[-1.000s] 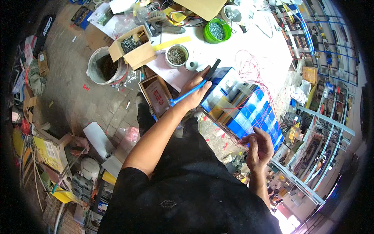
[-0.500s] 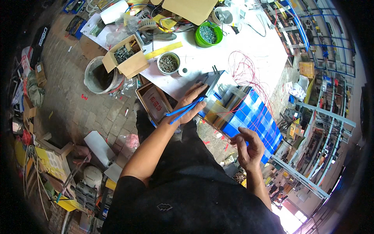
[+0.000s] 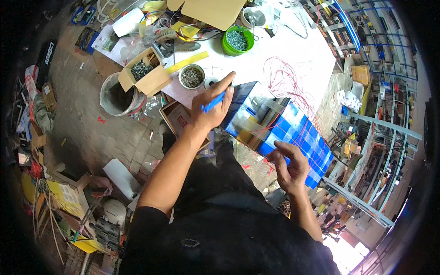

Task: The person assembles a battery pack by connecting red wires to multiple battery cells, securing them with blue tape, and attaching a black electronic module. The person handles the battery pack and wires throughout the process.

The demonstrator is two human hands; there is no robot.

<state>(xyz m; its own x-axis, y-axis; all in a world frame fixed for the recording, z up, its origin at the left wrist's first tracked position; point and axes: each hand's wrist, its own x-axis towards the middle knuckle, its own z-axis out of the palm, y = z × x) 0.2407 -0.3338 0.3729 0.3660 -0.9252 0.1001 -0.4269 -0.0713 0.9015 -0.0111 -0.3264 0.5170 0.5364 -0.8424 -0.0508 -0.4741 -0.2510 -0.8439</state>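
My left hand (image 3: pixel 211 106) is closed around a blue-handled tool (image 3: pixel 212 102) whose working end is hidden, with the index finger stretched forward. It is beside the near left end of a blue-and-white box (image 3: pixel 300 142) with a checked top. On that box, clear film or tape and brown strips (image 3: pixel 256 130) cover the left part. My right hand (image 3: pixel 292 168) hovers over the box's near edge, fingers loosely curled, thumb and index finger apart, with nothing visible between them. Thin red wires (image 3: pixel 286 75) lie in a loose tangle across the box and the white table.
On the white table (image 3: pixel 270 43) are a green bucket (image 3: pixel 237 41) of small hardware, a tin (image 3: pixel 191 77) of small parts and an open carton (image 3: pixel 145 75) of screws. A grey bucket (image 3: pixel 117 96) stands on the floor. Metal racks (image 3: pixel 380 133) line the right side.
My left hand has lifted away from the dark panel at the box's end and moved up and left, the blue tool turning with it. The right hand has shifted only slightly.
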